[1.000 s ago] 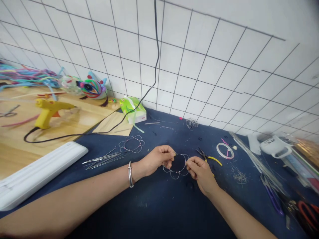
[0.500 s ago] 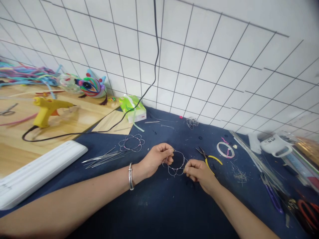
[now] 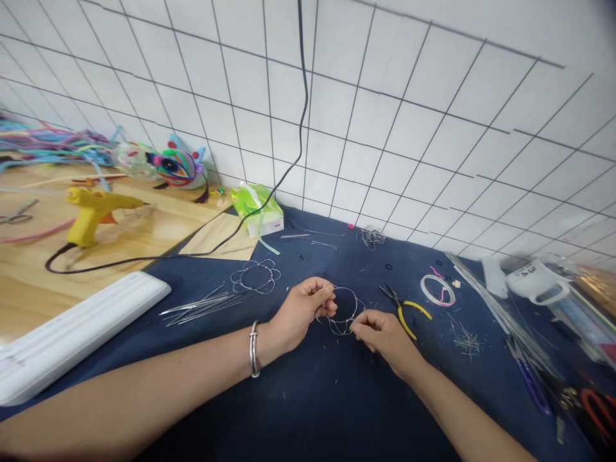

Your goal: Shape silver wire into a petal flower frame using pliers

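A thin wire flower (image 3: 357, 299), a ring with looped petals and small pinkish spots where they join, is held up between both hands. My left hand (image 3: 308, 307) pinches the ring at its left side. On the lower right, my right hand (image 3: 382, 333) has its thumb and forefinger closed on a petal loop of the same flower. A second wire flower (image 3: 255, 277) lies on the dark blue cloth (image 3: 308, 398), beyond my left forearm. Pliers with yellow handles (image 3: 407, 310) rest just past my right hand.
Cut wires (image 3: 205, 305) lie left, near a white power strip (image 3: 91, 333). A yellow glue gun (image 3: 91, 215) stands on the wooden board, its cord crossing by a tissue pack (image 3: 258, 208). Rightward are a white coil (image 3: 437, 291), long wires (image 3: 495, 308) and purple-handled pliers (image 3: 532, 385).
My right hand has shifted slightly left along the lower petals of the wire flower. My left hand keeps its pinch in nearly the same place.
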A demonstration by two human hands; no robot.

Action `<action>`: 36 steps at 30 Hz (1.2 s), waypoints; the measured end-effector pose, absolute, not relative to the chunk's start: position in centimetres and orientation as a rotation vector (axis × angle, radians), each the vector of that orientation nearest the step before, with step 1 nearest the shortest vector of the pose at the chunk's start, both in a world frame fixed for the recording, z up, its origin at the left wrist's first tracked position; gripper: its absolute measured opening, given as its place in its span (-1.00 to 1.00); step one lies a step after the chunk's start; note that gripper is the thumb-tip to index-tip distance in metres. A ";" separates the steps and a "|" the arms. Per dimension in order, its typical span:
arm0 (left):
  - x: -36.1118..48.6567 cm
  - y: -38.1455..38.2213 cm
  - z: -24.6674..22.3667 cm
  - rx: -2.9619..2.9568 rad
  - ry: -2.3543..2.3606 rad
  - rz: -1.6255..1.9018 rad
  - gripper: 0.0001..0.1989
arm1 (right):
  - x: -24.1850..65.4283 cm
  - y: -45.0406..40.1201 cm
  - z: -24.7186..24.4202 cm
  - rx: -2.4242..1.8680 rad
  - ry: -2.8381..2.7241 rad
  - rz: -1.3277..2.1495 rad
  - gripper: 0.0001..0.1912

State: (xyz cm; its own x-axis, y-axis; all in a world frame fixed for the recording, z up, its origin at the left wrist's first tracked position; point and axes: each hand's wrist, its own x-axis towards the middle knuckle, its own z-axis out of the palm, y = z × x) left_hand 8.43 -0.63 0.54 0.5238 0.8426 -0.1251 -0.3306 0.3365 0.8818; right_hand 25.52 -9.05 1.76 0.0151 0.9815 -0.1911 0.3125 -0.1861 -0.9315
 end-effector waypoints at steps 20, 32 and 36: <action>7.9 0.6 1.3 1.290 0.716 0.738 -0.82 | 25.5 -9.0 1.3 -1.540 -1.090 1.142 -0.82; 7.8 1.2 1.7 1.251 0.622 0.616 -0.84 | 25.8 -9.1 1.7 -1.646 -1.261 0.884 -0.84; 7.8 1.1 1.6 1.242 0.626 0.596 -0.84 | 25.8 -9.0 2.0 -1.674 -1.281 0.824 -0.85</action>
State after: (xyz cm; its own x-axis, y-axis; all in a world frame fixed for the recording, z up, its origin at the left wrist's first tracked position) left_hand 7.77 1.06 1.59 0.6927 0.7130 -0.1082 -0.0734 0.2190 0.9730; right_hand 25.84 -9.03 1.95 0.2580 0.9661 -0.0058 0.4055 -0.1137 -0.9070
